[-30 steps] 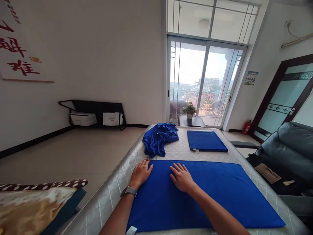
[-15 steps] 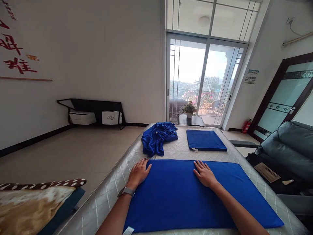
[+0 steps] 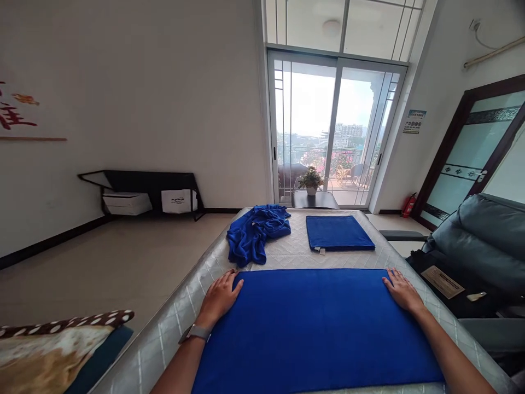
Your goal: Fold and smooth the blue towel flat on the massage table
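Observation:
A large blue towel lies spread flat across the near end of a grey quilted mattress. My left hand rests flat on the towel's far left corner, fingers stretched out. My right hand lies flat on the far right corner, fingers apart. Neither hand holds anything. Beyond the spread towel, a crumpled blue towel sits at the far left of the mattress. A neatly folded blue towel lies at the far right.
A grey leather sofa stands close on the right. A patterned cushion is at the lower left. A small dark table with a potted plant stands past the mattress before the glass balcony doors. Bare tiled floor lies to the left.
My right hand has slid rightward along the towel's far edge from the middle to the right corner. My left hand has stayed on the left corner.

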`<state>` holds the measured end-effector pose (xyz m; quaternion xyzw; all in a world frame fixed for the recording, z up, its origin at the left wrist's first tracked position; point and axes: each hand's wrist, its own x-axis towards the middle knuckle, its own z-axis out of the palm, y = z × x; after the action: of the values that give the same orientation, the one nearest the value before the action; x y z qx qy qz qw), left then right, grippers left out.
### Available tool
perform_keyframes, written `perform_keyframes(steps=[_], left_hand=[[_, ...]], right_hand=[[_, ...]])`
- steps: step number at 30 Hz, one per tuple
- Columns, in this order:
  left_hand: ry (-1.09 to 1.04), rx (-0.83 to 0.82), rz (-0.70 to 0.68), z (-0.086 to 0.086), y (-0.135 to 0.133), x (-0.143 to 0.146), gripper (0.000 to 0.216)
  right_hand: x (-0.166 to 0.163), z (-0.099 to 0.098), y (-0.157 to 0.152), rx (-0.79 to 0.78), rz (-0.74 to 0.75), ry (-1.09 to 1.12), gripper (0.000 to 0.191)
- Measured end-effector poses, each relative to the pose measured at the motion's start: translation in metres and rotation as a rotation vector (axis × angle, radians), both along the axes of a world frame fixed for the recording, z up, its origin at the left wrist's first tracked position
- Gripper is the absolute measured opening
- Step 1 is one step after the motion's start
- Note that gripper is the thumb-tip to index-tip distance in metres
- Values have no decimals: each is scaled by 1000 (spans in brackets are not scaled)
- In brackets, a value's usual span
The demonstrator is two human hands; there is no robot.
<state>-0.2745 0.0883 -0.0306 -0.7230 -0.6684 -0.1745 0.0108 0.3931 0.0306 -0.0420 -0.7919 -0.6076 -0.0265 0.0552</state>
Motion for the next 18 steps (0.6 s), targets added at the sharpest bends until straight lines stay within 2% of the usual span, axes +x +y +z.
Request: perform_keyframes(steps=[6,10,15,17,18], left_hand=[[20,7,5,-3,2,-1,59],[9,2,-8,2,0,0,58],[0,-1,-1,10,-5,4,55],[-6,-6,-1,12,-6,5,55],[-9,-8,-2,12,-7,5,55]], right_hand=[[-2,-6,1,16,6,-5,77],[-5,-1,-1,-7,-8,-33,77],[-31,24,-4,-34,-241,-169,69],[-58,37,-4,21,-249,-242,63],[-76,42,-4,52,-203,-258,61]])
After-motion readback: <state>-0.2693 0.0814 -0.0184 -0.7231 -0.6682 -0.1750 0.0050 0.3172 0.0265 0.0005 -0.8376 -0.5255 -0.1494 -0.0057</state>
